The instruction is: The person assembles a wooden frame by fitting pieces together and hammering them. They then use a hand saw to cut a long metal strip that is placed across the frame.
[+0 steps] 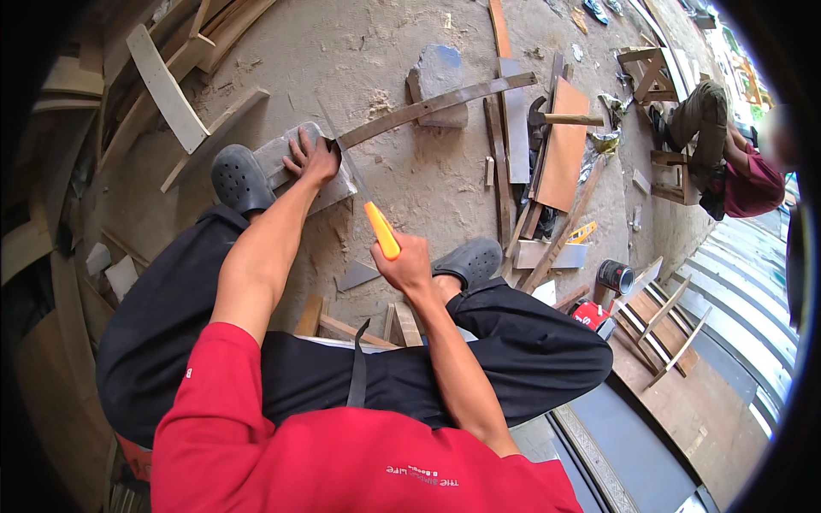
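My left hand (315, 162) bears down on a long wooden strip (436, 103), its fingers spread and bent over the strip where it crosses a grey block (332, 193). Farther right, the strip passes over a second rough block (440, 81). In my right hand (405, 262) is a handsaw, closed round its yellow handle (382, 229). The thin saw blade (356, 175) lies across the strip just right of my left hand. My left shoe (242, 178) rests against the near block.
A hammer (571, 120) lies over boards, with an orange-brown panel (562, 150) beneath. Wooden planks (167, 90) stand at the left. A can (615, 275) and a red tool (588, 315) sit right of my right leg. Another person (753, 184) sits at the far right.
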Tool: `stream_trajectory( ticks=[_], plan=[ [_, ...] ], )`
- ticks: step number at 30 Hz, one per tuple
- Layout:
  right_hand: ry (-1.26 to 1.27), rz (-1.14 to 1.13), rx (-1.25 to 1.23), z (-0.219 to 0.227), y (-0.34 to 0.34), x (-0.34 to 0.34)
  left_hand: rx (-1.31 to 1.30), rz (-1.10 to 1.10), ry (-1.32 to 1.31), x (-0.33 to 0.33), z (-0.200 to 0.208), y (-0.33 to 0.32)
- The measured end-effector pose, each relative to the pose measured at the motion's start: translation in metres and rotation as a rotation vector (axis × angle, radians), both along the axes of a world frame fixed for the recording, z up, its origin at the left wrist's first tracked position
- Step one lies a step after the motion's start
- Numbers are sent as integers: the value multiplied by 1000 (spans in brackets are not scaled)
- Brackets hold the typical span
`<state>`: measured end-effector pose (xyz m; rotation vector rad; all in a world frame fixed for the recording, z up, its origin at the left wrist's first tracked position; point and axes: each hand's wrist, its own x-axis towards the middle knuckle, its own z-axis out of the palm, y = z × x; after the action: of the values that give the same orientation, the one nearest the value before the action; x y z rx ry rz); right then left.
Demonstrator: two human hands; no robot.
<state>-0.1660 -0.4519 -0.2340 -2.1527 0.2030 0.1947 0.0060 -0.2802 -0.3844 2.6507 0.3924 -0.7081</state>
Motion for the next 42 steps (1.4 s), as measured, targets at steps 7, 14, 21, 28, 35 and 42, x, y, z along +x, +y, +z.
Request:
stream_trajectory(
  ticks=[7, 14, 21, 28, 35, 42],
  plan=[
    [39, 5, 35, -6, 5, -6, -1, 4, 10, -2, 2, -1],
    [62, 20, 44, 8, -4, -8, -16, 45, 31, -2, 8, 2],
    [28, 5, 71, 3, 5, -7, -19, 41, 18, -4, 7, 2],
    [86, -33, 75, 5, -7, -14, -16, 17, 19, 1, 8, 0],
    [35, -1, -3, 2, 2, 5, -3, -39, 6, -1, -3, 0],
    [63, -30, 53, 13, -1, -21, -7, -22, -14, -10, -17, 13]
  ],
)
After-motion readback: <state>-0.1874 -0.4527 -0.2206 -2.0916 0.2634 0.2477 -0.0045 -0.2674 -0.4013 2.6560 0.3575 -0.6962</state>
